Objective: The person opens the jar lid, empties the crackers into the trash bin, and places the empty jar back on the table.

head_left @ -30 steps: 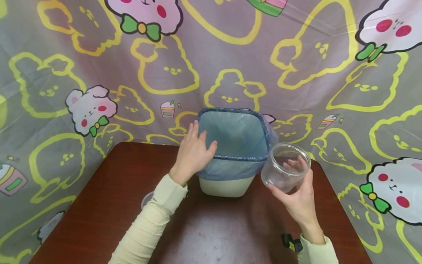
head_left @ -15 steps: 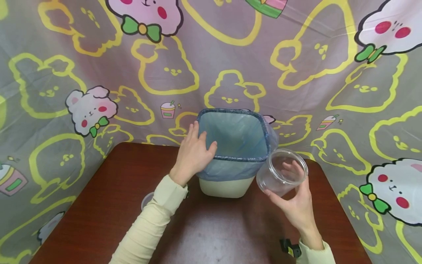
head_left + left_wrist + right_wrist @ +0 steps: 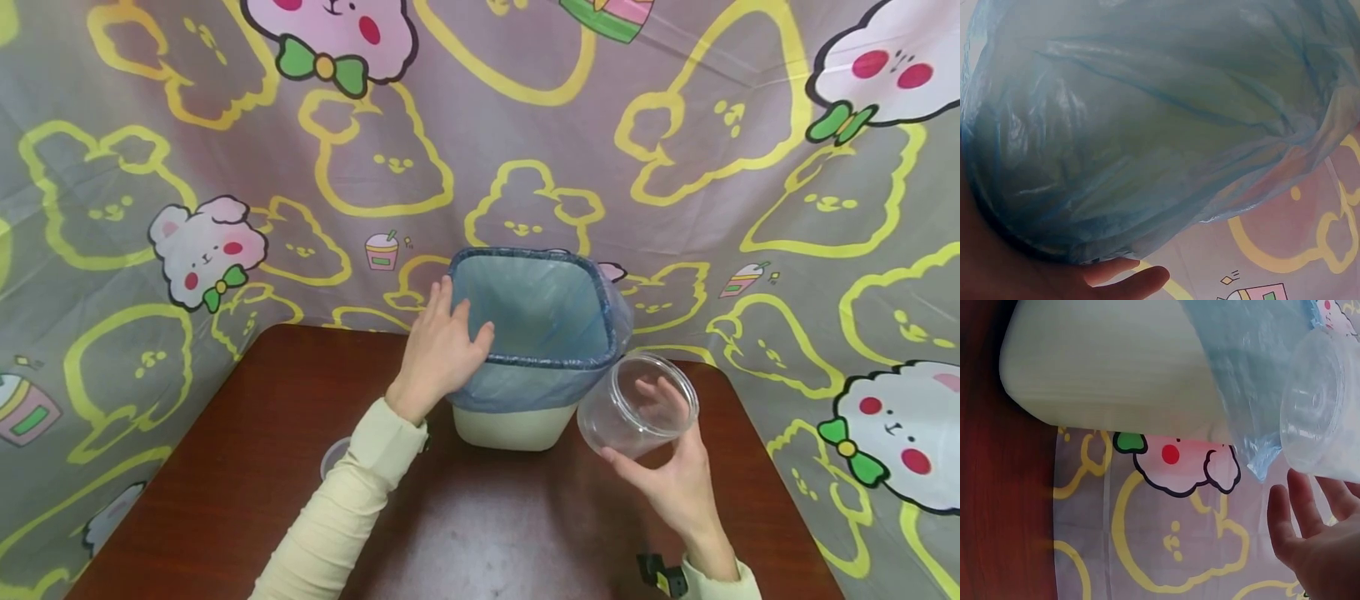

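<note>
A white trash bin [image 3: 513,427] with a blue bag liner [image 3: 525,385] folded over its rim stands upright on the table. My left hand [image 3: 442,354] rests at the bin's left rim with relaxed fingers, and the left wrist view shows fingertips [image 3: 1147,279] close beside the liner. To the right of the bin my right hand [image 3: 678,483] holds a clear plastic jar [image 3: 607,414], thumb on the near side and fingers round the far side. The jar has no lid, and its mouth tilts up toward the right. In the right wrist view the jar's round base [image 3: 1313,397] faces the liner.
A round clear lid-like piece [image 3: 333,457] lies on the dark red wooden table [image 3: 255,433], partly hidden by the left sleeve. Behind the table hangs a grey curtain [image 3: 525,125] with cartoon prints. Black wrist cameras [image 3: 660,573] sit at the cuffs.
My right hand has lowered the jar and brought it slightly left, while its mouth has tipped further toward the right. The left hand and the bin stay put.
</note>
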`<state>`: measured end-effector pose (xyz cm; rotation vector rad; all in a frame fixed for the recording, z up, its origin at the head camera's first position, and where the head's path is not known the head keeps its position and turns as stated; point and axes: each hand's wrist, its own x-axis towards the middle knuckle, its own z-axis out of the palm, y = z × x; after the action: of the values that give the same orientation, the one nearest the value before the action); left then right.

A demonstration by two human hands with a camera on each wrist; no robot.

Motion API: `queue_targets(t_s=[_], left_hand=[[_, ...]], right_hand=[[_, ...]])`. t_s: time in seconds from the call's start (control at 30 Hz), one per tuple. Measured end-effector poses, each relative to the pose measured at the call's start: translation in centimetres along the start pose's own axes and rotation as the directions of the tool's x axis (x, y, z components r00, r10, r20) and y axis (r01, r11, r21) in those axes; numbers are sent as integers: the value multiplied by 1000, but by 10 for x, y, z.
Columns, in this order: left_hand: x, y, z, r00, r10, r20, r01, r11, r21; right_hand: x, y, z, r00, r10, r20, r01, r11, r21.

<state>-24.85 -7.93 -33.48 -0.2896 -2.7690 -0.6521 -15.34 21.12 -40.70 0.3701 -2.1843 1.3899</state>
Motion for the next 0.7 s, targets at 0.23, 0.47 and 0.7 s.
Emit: queue_targets(t_s=[0.23, 0.47, 0.7], left_hand=[[0, 0, 0, 1000, -2, 3, 2, 1000, 5], [0, 0, 0, 1000, -4, 5, 3, 1000, 12], [0, 1, 0, 1000, -2, 0, 2, 1000, 12]], right_hand=[[-6, -1, 1, 994, -64, 93, 63, 998, 17], [-13, 2, 7, 979, -68, 194, 62, 997, 40], [-18, 8, 18, 966, -103, 238, 91, 994, 63]])
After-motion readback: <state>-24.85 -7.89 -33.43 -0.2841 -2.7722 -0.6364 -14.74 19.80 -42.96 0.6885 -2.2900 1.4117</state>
